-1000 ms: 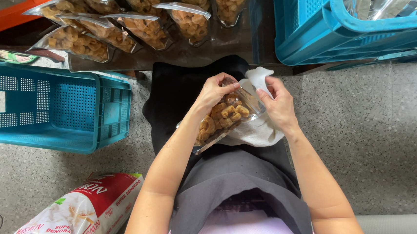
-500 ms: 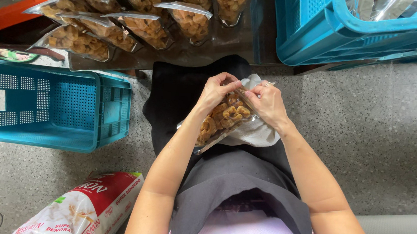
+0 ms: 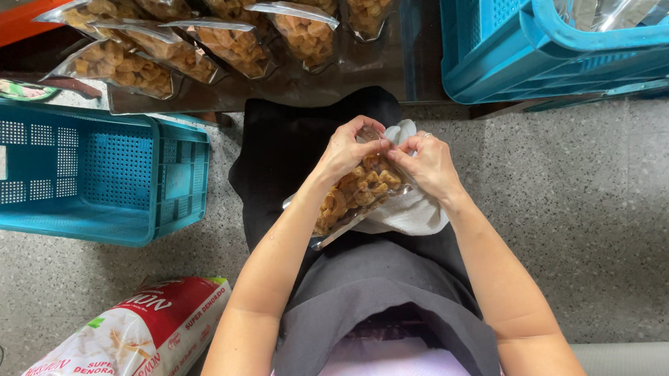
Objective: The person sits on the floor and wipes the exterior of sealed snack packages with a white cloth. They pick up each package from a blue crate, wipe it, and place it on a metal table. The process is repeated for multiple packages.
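A red and white printed sack point(image 3: 132, 335) lies on the speckled floor point(image 3: 622, 232), well to the left of the clear snack bag point(image 3: 354, 193) and nearer the person. Above the sack, also left of the snack bag, a blue perforated crate point(image 3: 88, 175) stands on the floor. Beyond the crate, a row of filled clear bags point(image 3: 197, 25) lies on a dark surface, with an orange device point(image 3: 10, 0) at its left end.

The snack bag, filled with brown pieces, rests tilted on the person's dark-aproned lap. The left hand point(image 3: 346, 150) pinches the bag's upper edge, fingers curled tight on the plastic. The right hand point(image 3: 429, 163) grips the same edge just beside it, fingers closed on it, a ring showing. A white cloth point(image 3: 411, 213) lies under the bag on the right.

Far right of the bag, a large blue basket point(image 3: 564, 47) holds shiny pouches.
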